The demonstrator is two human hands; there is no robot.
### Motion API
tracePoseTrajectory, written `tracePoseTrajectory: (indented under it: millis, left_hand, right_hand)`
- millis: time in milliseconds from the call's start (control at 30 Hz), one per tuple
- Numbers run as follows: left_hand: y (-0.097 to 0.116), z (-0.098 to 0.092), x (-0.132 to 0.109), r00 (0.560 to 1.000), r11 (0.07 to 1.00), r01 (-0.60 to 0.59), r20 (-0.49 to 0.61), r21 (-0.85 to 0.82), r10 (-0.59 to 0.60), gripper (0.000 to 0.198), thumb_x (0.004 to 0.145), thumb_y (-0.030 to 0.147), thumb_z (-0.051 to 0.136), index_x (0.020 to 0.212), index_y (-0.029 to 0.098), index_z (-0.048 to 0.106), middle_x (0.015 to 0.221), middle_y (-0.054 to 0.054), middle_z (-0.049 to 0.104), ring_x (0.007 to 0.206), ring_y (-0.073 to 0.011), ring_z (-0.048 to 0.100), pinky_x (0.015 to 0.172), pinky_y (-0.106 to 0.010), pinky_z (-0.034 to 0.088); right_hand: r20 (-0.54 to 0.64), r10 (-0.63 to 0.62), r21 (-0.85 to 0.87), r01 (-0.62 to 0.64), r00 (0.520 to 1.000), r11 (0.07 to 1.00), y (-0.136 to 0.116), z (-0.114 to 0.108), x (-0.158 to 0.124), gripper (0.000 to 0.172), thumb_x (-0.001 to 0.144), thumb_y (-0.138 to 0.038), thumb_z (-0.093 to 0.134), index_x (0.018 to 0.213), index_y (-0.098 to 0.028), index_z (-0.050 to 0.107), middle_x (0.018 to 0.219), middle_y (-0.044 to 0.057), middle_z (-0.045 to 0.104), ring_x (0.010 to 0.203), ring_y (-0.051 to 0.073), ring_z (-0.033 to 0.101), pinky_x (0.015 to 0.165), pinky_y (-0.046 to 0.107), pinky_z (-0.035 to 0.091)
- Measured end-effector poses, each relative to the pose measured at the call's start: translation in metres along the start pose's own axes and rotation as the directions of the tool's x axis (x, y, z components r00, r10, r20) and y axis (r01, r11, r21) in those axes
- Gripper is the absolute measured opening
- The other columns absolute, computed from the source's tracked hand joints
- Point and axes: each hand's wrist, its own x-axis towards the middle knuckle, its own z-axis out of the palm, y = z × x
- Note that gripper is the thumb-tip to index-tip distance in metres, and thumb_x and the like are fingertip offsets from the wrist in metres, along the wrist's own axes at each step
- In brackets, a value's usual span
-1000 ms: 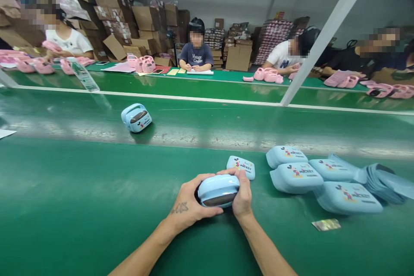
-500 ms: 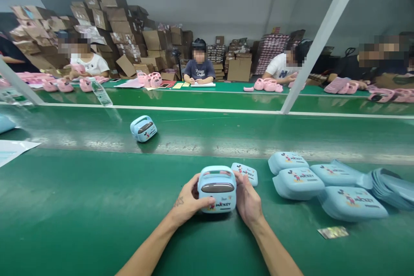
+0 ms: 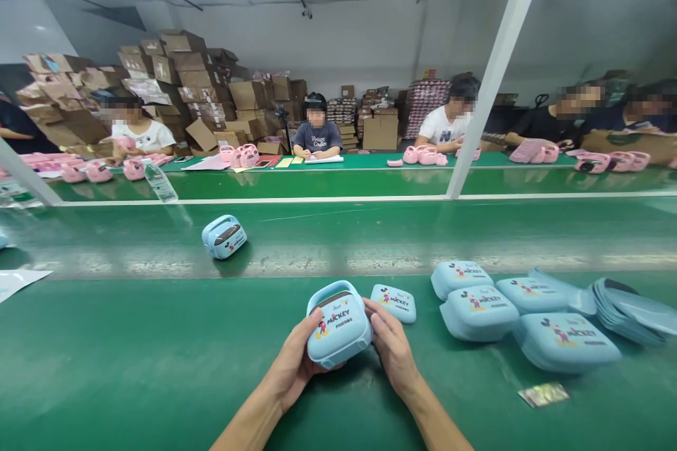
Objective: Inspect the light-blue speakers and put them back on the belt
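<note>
A light-blue handled case (image 3: 341,331) with a dark window and a Mickey print is tilted back between my hands, its printed front facing up. My left hand (image 3: 296,359) grips its left side, thumb on the front and fingers underneath. Against its right edge, the fingers of my right hand (image 3: 394,349) are pressed close together. Just beyond that hand a flat light-blue printed panel (image 3: 394,303) lies on the green surface. The fingertips under the case are hidden.
Stacked light-blue printed panels (image 3: 565,342) lie at right, beside a fanned pile of curved blue pieces (image 3: 629,310). A small foil-like strip (image 3: 544,394) is in front. Another handled case (image 3: 224,236) stands farther back. Beyond a white frame post (image 3: 494,77), people sit with pink parts.
The case has gone from upright to tilted back, front turned upward, and shifted slightly left. My left fingers now reach underneath it. The camera view has tipped upward.
</note>
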Motion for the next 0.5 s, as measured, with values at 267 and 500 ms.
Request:
tracePoseTrajectory:
  millis: [267, 500]
  left_hand:
    - [-0.002, 0.0, -0.003, 0.955, 0.938, -0.293, 0.114, 0.185, 0.275, 0.086, 0.065, 0.046, 0.089, 0.139, 0.019, 0.054, 0.131, -0.016, 0.068, 0.095, -0.0308, 0.074, 0.069, -0.031, 0.061]
    - [-0.012, 0.003, -0.005, 0.947, 0.896, -0.321, 0.111, 0.308, 0.301, 0.099, 0.053, 0.039, 0.095, 0.141, 0.021, 0.052, 0.134, -0.015, 0.066, 0.099, -0.0335, 0.074, 0.076, -0.035, 0.062]
  right_hand:
    - [-0.172, 0.106, 0.225, -0.065, 0.979, 0.972, 0.0, 0.013, -0.005, 0.053, 0.081, -0.055, 0.073, 0.126, -0.027, 0.069, 0.12, 0.006, 0.074, 0.115, 0.031, 0.065, 0.095, 0.045, 0.053]
    - [-0.146, 0.176, 0.351, -0.115, 0.973, 0.929, 0.0, 0.004, 0.002, 0.055, 0.074, -0.053, 0.079, 0.121, -0.026, 0.072, 0.118, 0.006, 0.075, 0.113, 0.033, 0.067, 0.096, 0.046, 0.053]
